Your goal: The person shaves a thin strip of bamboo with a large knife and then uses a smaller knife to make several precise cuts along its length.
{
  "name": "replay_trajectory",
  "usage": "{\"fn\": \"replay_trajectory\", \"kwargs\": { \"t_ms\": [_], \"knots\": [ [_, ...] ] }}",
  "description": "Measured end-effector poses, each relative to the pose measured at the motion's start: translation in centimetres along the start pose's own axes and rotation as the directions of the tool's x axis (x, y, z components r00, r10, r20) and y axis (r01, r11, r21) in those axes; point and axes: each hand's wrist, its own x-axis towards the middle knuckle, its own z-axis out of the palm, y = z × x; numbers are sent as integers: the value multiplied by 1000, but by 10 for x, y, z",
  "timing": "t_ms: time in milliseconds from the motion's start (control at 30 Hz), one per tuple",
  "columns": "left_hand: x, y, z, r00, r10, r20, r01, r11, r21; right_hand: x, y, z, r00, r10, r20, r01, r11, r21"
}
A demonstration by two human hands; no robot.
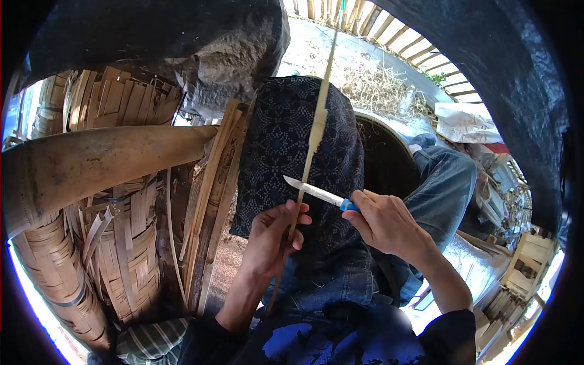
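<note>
A long, thin bamboo strip (317,131) runs from my lap up toward the top of the head view, with a wider pale section partway along. My left hand (272,234) is closed around its lower part, thumb and fingers pinching it. In my right hand (389,224) is a knife (319,193), gripped by its blue handle. The blade points left and lies across the strip just above my left fingers. Behind the strip, a dark patterned cloth (274,140) covers my leg. Most of the knife handle is hidden inside my right fist.
At left, a thick bamboo pole (109,159) juts inward above woven bamboo panels (125,249). Upright bamboo slats (210,207) stand beside my leg. Dark plastic sheeting (182,36) hangs overhead. Pale shavings (371,82) litter the ground ahead, near a slatted fence (389,30).
</note>
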Motion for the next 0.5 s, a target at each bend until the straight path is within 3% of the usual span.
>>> {"fn": "replay_trajectory", "kwargs": {
  "t_ms": [133, 333, 500],
  "knots": [
    [1, -8, 0, 997, 75, 13, -76, 992, 97, -1, -4, 6, 999, 36, -31, -35, 999, 38],
    [7, -18, 6, 988, 134, -70, -123, 981, 147, -3, 3, 20, 997, 37, 65, -40, 998, 58],
    [6, -22, 5, 982, 157, -104, -140, 979, 151, -1, 1, 33, 998, 57, -33, -60, 995, -83]
  ]
}}
